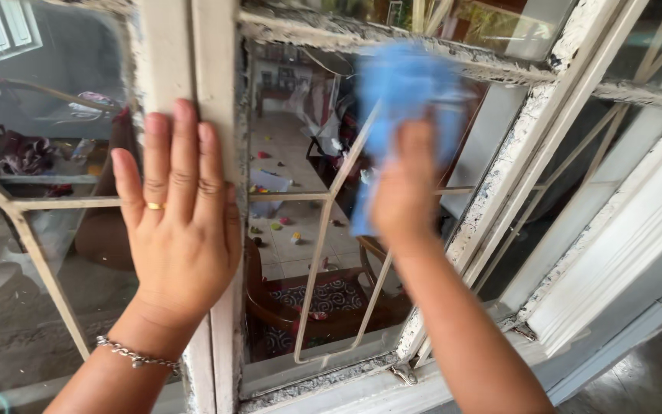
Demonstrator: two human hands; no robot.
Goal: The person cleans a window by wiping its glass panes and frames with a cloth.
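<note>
- Nearest the camera: left forearm with a chain bracelet at 7 o'clock, left hand above it.
- Left hand was fully open, flat, fingers together and pointing to 12 o'clock, palm pressed on the white window frame post; it held nothing, only braced. Gold ring on one finger.
- Right hand sat near centre, slightly toward 2 o'clock, closed around a blue cloth; the cloth bunched above the fingers and was blurred, pressed against the glass pane.
- Cloth lay at the top of the pane, about 12 to 1 o'clock, just under the flaking upper frame bar.
- Metal grille bars ran behind the glass; a tiled room with a patterned rug showed through.
- Step, as judged: wiping the upper part of the pane, other hand steadying the frame.
- Next move would likely call for firm, even pressure and sweeping the cloth toward 6 o'clock, keeping off the rough peeling paint at the edges, which could snag it.
</note>
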